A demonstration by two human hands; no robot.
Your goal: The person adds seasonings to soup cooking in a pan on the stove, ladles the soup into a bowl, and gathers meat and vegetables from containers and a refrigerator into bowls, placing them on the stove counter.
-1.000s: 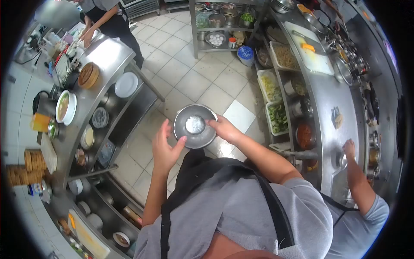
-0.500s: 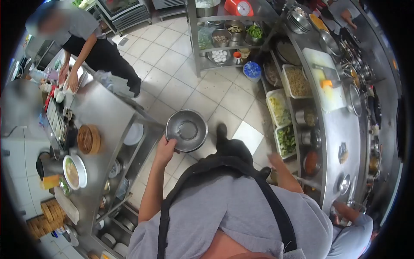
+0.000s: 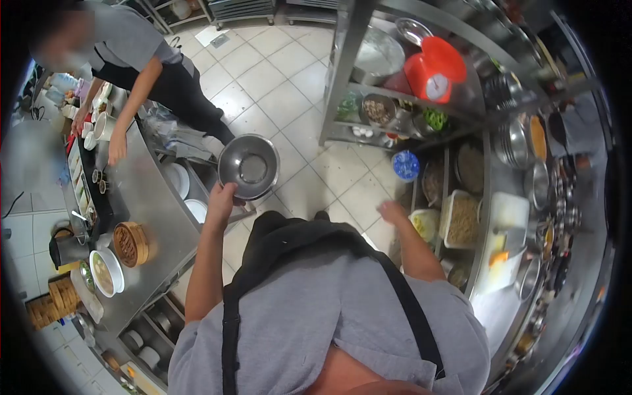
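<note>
My left hand [image 3: 224,201] grips the near-left rim of a round metal bowl [image 3: 249,166], its thumb over the edge. The bowl hangs over the tiled floor, close to the left counter's edge, and only a bright ring shows in its bottom. On the other side, my right hand [image 3: 393,212] is away from the bowl, held in the air near the shelf with the food trays. Its fingers are small and blurred, so their pose is unclear.
A person [image 3: 141,59] leans over the left counter [image 3: 155,224], which bears a bamboo steamer [image 3: 131,243] and a white bowl [image 3: 106,272]. Ahead right, a metal rack holds a red scale [image 3: 434,72]. A blue-lidded tub [image 3: 405,166] stands below it. A cutting board [image 3: 503,263] lies on the right counter.
My right hand has let go of the bowl and moved off to the right. The bowl has moved left in my left hand. The view has advanced toward the metal rack.
</note>
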